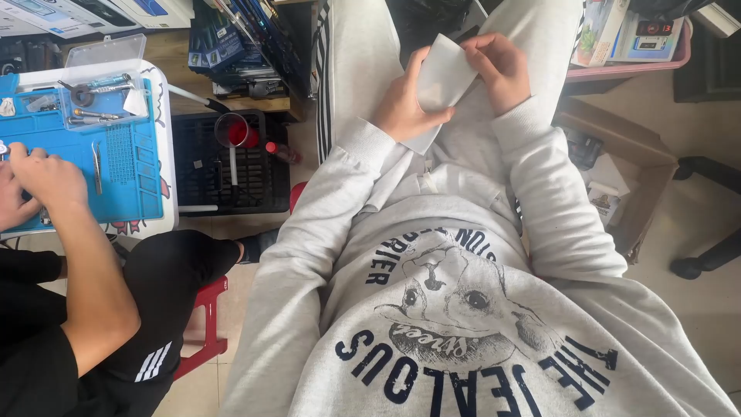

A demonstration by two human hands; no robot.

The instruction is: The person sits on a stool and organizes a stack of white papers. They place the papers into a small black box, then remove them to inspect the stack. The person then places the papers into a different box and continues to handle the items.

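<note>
Both hands up over the lap: left hand (400, 104) and right hand (502, 69), each grip pinched on a pale grey, folded sheet (444, 77), its lower corner hanging down

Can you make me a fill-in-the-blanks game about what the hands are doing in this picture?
1. The left hand and the right hand both hold a folded sheet of ____ paper.
2. The sleeves on the arms holding the paper are light ____.
3. A co-worker's hand rests on a ____ work mat.
4. The stool under the co-worker is ____.

Missing words: white, grey, blue, red
</note>
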